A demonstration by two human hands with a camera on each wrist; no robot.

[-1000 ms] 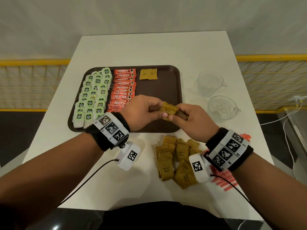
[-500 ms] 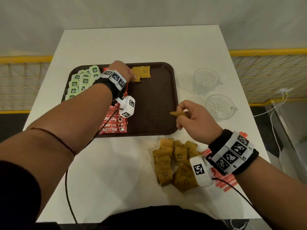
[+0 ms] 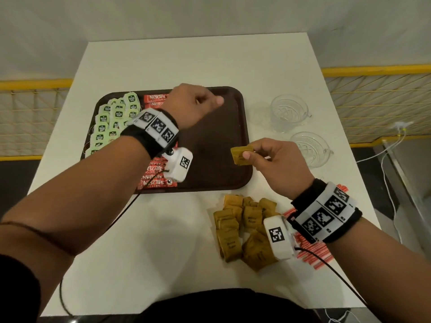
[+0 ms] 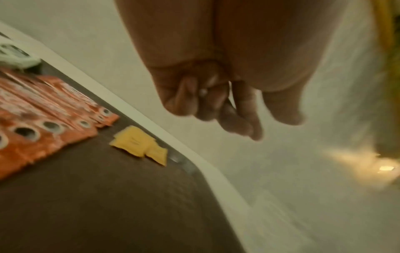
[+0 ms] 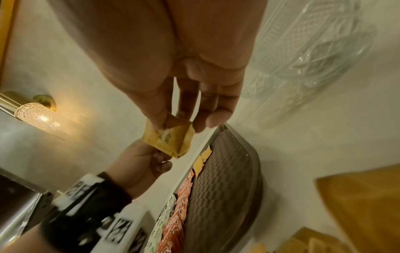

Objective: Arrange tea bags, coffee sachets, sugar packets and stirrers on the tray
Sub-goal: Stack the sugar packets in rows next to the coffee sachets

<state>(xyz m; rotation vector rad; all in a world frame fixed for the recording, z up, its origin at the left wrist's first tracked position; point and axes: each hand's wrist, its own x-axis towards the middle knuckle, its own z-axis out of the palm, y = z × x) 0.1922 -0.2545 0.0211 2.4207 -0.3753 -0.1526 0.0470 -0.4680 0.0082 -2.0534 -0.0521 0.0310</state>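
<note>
Two sugar packets (image 3: pixel 241 155) are pinched in the right hand (image 3: pixel 271 164), held above the near-right part of the brown tray (image 3: pixel 240 117). In the head view the left hand (image 3: pixel 191 106) hangs over the far middle of the tray, fingers loosely curled. Green tea bags (image 3: pixel 112 120) fill the tray's left side, red coffee sachets (image 3: pixel 152 170) run beside them, and a loose pile of sugar packets (image 3: pixel 242 224) lies on the bench (image 3: pixel 163 241) near the tray's near-right corner. Red stirrers (image 3: pixel 310 250) lie right of the pile, partly hidden by the right wrist. Two glass cups (image 3: pixel 289 113) stand right of the tray.

In the left wrist view the left hand's fingers (image 4: pixel 238 109) curl inward and hold nothing. Below them, two placed packets (image 4: pixel 140 145) lie flat at the tray's far rim, just beside the sachets (image 4: pixel 43 119).

In the right wrist view thumb and fingertips (image 5: pixel 207 119) clamp the held packets (image 5: pixel 171 138) along one edge; the rest hangs free.

Handling, as a judgement: the packets are light, thin paper with loose contents, so they bend and slide over one another. Grip at a sealed edge, not the filled middle. Lay each one flat; a dropped packet is likely to skid on the textured tray.
</note>
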